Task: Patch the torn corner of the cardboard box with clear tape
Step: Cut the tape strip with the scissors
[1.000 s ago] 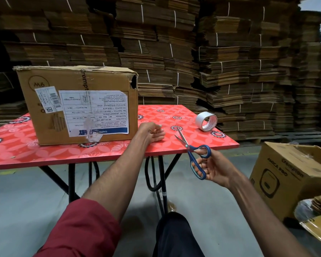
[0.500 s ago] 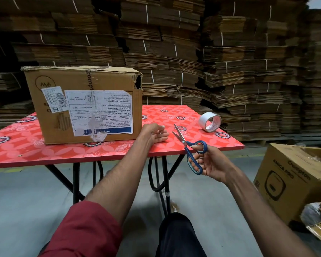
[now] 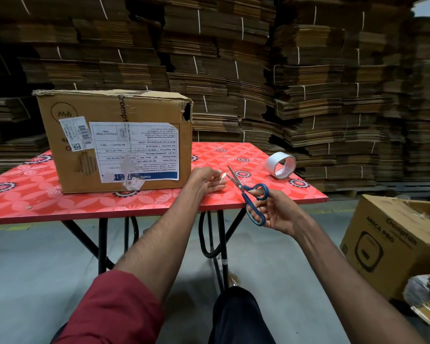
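A worn cardboard box (image 3: 72, 180) with a white label stands on the red patterned table (image 3: 35, 197). Its upper right corner (image 3: 187, 112) is torn open. My left hand (image 3: 206, 181) rests on the table just right of the box, fingers curled, pinching a small shiny strip of clear tape (image 3: 222, 176). My right hand (image 3: 278, 214) grips blue-handled scissors (image 3: 255, 196) at the table's front edge, blades pointing up-left, tips next to the strip. A roll of clear tape (image 3: 281, 165) lies on its side near the table's right corner.
Tall stacks of flattened cardboard (image 3: 308, 83) fill the background. A second brown carton (image 3: 395, 244) sits on the floor at the right, with more packaging beyond it. The table's black legs (image 3: 102, 244) stand over a grey floor.
My right hand has carried the scissors left and up until the blade tips reach my left fingertips. The left hand and the box stay where they were.
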